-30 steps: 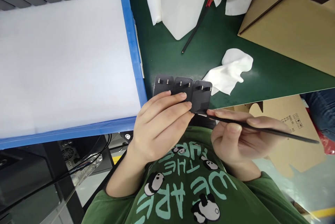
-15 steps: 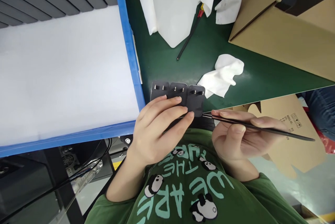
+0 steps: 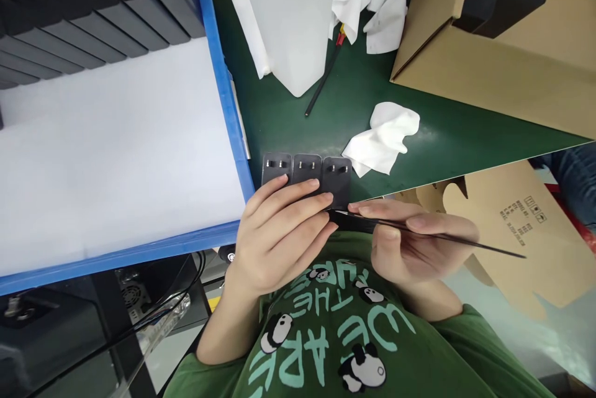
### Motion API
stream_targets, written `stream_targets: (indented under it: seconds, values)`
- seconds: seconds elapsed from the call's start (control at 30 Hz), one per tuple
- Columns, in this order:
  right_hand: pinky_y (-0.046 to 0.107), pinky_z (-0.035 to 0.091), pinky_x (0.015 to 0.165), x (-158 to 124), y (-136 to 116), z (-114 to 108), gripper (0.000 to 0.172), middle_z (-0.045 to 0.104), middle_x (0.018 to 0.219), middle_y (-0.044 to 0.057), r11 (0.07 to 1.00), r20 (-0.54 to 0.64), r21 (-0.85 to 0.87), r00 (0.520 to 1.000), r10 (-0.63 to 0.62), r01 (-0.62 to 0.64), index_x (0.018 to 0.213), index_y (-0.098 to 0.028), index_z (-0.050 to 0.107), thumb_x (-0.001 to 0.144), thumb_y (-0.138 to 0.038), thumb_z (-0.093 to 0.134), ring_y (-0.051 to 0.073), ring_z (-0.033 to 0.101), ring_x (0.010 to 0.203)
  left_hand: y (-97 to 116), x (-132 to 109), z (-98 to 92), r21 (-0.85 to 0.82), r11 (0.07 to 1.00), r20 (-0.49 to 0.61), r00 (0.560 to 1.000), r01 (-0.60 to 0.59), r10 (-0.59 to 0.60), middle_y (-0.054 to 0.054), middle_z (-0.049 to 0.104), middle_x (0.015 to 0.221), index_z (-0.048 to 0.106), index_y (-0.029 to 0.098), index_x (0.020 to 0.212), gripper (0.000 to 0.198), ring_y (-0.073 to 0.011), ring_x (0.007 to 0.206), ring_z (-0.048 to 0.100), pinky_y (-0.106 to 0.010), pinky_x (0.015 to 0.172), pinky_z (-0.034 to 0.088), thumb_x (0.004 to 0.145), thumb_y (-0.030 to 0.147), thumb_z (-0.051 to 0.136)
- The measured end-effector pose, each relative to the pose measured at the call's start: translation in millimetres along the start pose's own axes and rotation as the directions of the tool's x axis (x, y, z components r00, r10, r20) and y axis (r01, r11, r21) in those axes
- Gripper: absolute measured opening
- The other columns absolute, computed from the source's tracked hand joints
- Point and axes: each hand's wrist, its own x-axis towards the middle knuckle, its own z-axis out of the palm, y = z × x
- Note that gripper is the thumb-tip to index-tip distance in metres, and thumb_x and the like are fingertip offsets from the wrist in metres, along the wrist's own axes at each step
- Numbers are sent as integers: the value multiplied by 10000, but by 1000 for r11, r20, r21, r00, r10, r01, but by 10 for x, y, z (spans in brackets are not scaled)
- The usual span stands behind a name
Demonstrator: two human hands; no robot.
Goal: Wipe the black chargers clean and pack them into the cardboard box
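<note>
Three black plug adapters stand side by side at the near edge of the green table, their metal prongs showing: a left one (image 3: 276, 168), a middle one (image 3: 307, 168) and a right one (image 3: 338, 184). My left hand (image 3: 279, 233) lies over the lower parts of the adapters, its fingers closed round them; its thumb is hidden. Black tweezers (image 3: 447, 236) are pinched in my right hand (image 3: 419, 243), their tips at the lower edge of the right adapter, close to the left fingertips.
To the left is a blue-rimmed tray (image 3: 226, 87) with a white base and a row of black adapters (image 3: 125, 25). Beyond my hands lie a white cloth (image 3: 384, 137) and a black-handled tool (image 3: 321, 84). A cardboard box (image 3: 488, 75) stands at the right.
The view has shifted slightly. My right hand and the tweezers have moved left, bringing the tips under the right adapter. The fingers of my left hand have moved lower off the right adapter.
</note>
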Motion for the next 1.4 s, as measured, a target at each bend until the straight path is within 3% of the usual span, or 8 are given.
stream_targets:
  seconds: [0.17,0.37,0.8,1.4]
  values:
    - [409,699,769,44,12,28,578,732,1145,58,999,-1,20,999,-34,34,1241,-167,507,755,140,567,218,756,945,-4,0,8,2,1000,-8,1000,-1,1,-68,783,1010,695,146,886,192,-238,1081,712,-428,1068,515,743,98,813]
    - [376,700,727,60,26,38,549,747,1115,65,999,-13,-2,999,-42,42,1212,-175,523,755,127,567,215,763,909,-13,1,5,18,1000,-7,1000,-5,5,-52,784,1019,689,175,892,169,-239,1079,716,-443,1056,529,771,122,795]
    - [366,693,793,24,59,34,625,727,1166,81,997,10,11,997,-75,75,1253,-139,492,717,171,572,208,751,971,-7,7,7,22,1000,-8,1000,-2,2,-45,787,1010,698,170,890,167,-237,1063,723,-437,1047,532,769,124,804]
    - [348,696,722,-5,52,40,498,753,1089,18,998,-44,-57,999,-26,23,1232,-223,517,822,32,636,183,761,892,-9,2,11,14,1000,-10,1000,2,-2,-54,784,1008,686,166,877,173,-236,1076,718,-426,1068,522,761,113,803]
